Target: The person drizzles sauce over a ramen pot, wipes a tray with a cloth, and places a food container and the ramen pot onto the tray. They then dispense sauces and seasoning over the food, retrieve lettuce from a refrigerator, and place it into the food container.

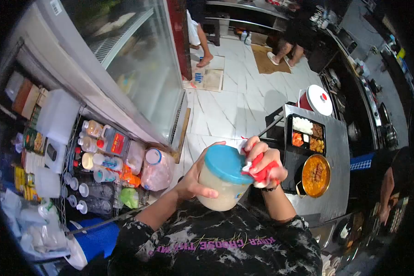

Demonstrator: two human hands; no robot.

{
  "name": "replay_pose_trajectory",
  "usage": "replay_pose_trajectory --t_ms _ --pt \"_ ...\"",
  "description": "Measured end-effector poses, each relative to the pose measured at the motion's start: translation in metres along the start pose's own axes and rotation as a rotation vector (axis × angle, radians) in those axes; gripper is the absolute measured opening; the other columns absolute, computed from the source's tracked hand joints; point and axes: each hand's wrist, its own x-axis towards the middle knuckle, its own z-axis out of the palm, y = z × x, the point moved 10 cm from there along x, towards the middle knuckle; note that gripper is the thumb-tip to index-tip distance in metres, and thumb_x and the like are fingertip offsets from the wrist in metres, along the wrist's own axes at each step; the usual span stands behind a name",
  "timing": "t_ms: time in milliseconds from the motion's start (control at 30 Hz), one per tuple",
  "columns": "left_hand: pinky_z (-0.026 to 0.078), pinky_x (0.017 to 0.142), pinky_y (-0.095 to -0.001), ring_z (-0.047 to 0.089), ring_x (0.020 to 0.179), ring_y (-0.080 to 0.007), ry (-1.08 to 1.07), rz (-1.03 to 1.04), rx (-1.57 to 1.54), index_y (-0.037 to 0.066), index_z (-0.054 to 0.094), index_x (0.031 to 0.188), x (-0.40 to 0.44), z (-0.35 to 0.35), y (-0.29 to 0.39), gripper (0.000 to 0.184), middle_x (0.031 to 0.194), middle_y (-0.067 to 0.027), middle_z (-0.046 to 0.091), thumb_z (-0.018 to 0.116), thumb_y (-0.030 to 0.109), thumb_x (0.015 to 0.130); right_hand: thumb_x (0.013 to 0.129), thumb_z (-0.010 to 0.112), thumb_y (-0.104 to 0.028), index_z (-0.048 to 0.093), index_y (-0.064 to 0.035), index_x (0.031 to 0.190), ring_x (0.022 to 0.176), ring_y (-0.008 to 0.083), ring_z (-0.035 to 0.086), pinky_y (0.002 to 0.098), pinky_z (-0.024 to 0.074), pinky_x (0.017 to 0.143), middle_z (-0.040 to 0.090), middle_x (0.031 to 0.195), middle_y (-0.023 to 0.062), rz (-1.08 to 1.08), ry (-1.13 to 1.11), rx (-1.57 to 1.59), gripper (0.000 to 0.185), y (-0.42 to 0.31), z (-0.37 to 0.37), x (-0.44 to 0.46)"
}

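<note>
A round plastic tub (221, 193) with pale contents and a blue lid (225, 164) is held up in front of my chest, slightly tilted. My left hand (198, 177) wraps round its left side, the thumb across the front. On the other side, my right hand (265, 162) is closed on a crumpled red and white cloth (262, 174) at the edge of the lid. Part of the cloth is hidden by the fingers.
On the metal table (333, 175) to the right are a compartment food tray (307, 134), a pan of orange stew (315, 175) and a red pot with a white lid (319, 100). At left stand a glass-door fridge (147, 78) and a wire rack of bottles (99, 161). Other people (293, 43) stand farther off.
</note>
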Motion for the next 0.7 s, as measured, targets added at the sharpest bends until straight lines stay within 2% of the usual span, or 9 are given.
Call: replay_pose_trajectory --t_ms 100,167,233,300,400,467,567,633,700 --pt "0.029 0.103 -0.0349 0.038 0.121 -0.0201 0.081 -0.025 -0.063 0.010 0.020 0.140 -0.003 0.005 -0.008 0.111 0.129 -0.0063 0.040 0.081 0.021 0.048 0.068 0.065 -0.033 0.069 -0.0034 0.098 0.111 0.0348 0.046 0.0449 0.0287 0.098 0.059 0.110 0.0194 -0.004 -0.221 -0.427 0.043 -0.017 0.021 0.005" --pt "0.030 0.103 -0.0350 0.038 0.122 -0.0201 0.132 0.054 0.011 0.009 0.020 0.140 -0.006 0.005 0.000 0.111 0.129 -0.0059 0.039 0.082 0.023 0.049 0.070 0.066 -0.027 0.067 -0.0035 0.102 0.115 0.0367 0.045 0.0454 0.0289 0.098 0.056 0.116 0.0195 0.017 -0.270 -0.419 0.039 -0.017 0.029 0.010" --pt "0.030 0.103 -0.0349 0.037 0.122 -0.0199 0.133 0.071 0.026 0.009 0.019 0.139 -0.007 0.004 0.004 0.110 0.131 -0.0061 0.037 0.083 0.022 0.050 0.070 0.066 -0.022 0.066 -0.0043 0.103 0.115 0.0361 0.045 0.0451 0.0297 0.098 0.056 0.117 0.0177 0.023 -0.286 -0.480 0.037 -0.020 0.038 0.018" --pt "0.030 0.102 -0.0344 0.036 0.122 -0.0202 0.292 0.202 0.363 0.008 0.019 0.139 -0.016 -0.009 0.021 0.109 0.132 -0.0061 0.035 0.083 0.020 0.052 0.071 0.067 -0.018 0.065 -0.0051 0.104 0.116 0.0356 0.046 0.0449 0.0304 0.097 0.056 0.118 0.0160 0.027 -0.301 -0.543 0.036 -0.017 0.050 0.024" --pt "0.032 0.102 -0.0343 0.037 0.122 -0.0210 0.404 0.276 0.342 0.008 0.019 0.139 -0.027 -0.019 0.021 0.109 0.131 -0.0070 0.036 0.083 0.013 0.050 0.072 0.068 -0.018 0.064 -0.0092 0.105 0.112 0.0308 0.050 0.0433 0.0338 0.094 0.058 0.114 0.0091 0.080 -0.336 -0.947 0.034 0.006 0.066 0.030" --pt "0.033 0.101 -0.0344 0.037 0.121 -0.0213 0.405 0.373 0.395 0.009 0.021 0.138 -0.034 -0.028 0.030 0.108 0.128 -0.0083 0.037 0.083 0.008 0.050 0.073 0.068 -0.018 0.064 -0.0099 0.107 0.108 0.0298 0.053 0.0417 0.0351 0.094 0.058 0.114 0.0107 0.043 -0.326 -0.901 0.035 0.014 0.074 0.030" --pt "0.032 0.102 -0.0354 0.037 0.121 -0.0219 0.418 0.314 0.506 0.008 0.022 0.138 -0.052 -0.050 0.034 0.106 0.129 -0.0093 0.038 0.084 0.011 0.052 0.072 0.068 -0.017 0.064 -0.0078 0.107 0.107 0.0292 0.053 0.0414 0.0349 0.095 0.059 0.113 0.0133 0.012 -0.361 -0.786 0.036 0.032 0.080 0.033" --pt "0.030 0.104 -0.0363 0.037 0.121 -0.0225 0.437 0.314 0.479 0.006 0.022 0.138 -0.065 -0.069 0.033 0.108 0.130 -0.0098 0.037 0.085 0.018 0.050 0.070 0.069 -0.015 0.065 -0.0038 0.102 0.110 0.0294 0.053 0.0427 0.0339 0.096 0.060 0.112 0.0146 0.095 -0.391 -0.464 0.034 0.058 0.083 0.037" --pt "0.028 0.104 -0.0369 0.036 0.123 -0.0228 0.368 0.255 0.082 0.006 0.022 0.137 -0.079 -0.088 0.025 0.111 0.131 -0.0099 0.037 0.086 0.025 0.049 0.070 0.062 -0.023 0.067 0.0016 0.096 0.111 0.0386 0.050 0.0467 0.0307 0.100 0.059 0.111 0.0215 0.173 -0.355 -0.205 0.036 0.087 0.086 0.044"
